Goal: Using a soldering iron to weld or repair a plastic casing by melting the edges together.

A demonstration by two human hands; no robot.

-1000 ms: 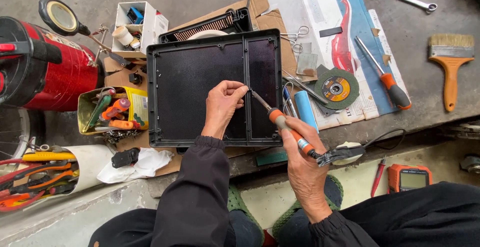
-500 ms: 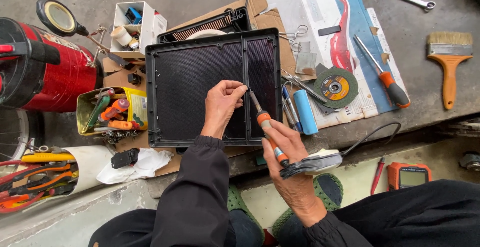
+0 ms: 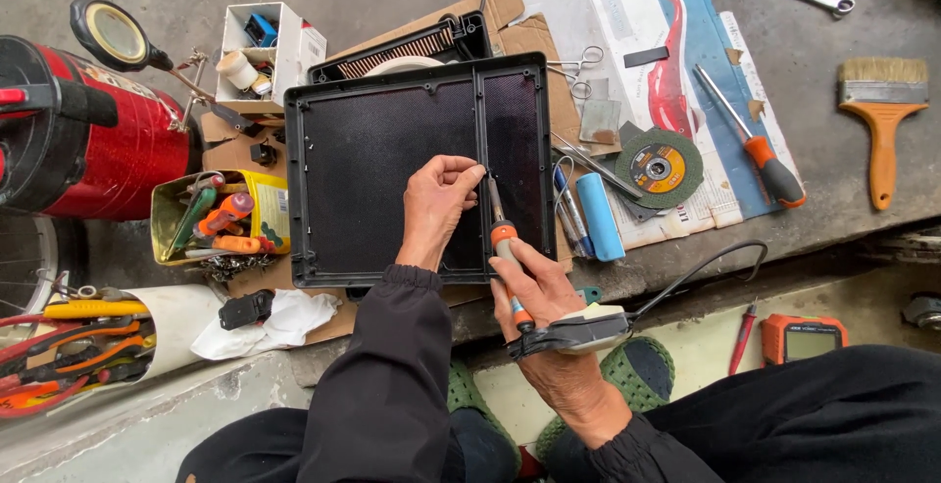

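From the head camera, the black plastic panel [image 3: 392,169] lay flat on cardboard [image 3: 529,27] directly in front of you, its raised rib running top to bottom just right of the middle. Your left hand [image 3: 436,204] rested on the panel, fingers pinched narrow against that rib; whether anything small sat between the fingertips could not be made out. Your right hand [image 3: 539,292] was closed around the orange grip of a soldering iron [image 3: 502,233], its metal tip pointing up to meet the rib just beside your left fingertips. The iron's lower end and a grey wrapped block at your wrist were partly covered by your palm, and the black cord [image 3: 706,267] curved away to the right. Your left sleeve hid the panel's lower edge. To the right of the panel lay a blue cylinder [image 3: 598,214], a grinding disc [image 3: 659,168] and an orange-handled screwdriver [image 3: 755,145]. On the left, a yellow tin [image 3: 267,211] of tools stood touching the panel's frame. The red tank [image 3: 108,150] and the coiled tools at the lower left were cut off by the frame's edge.
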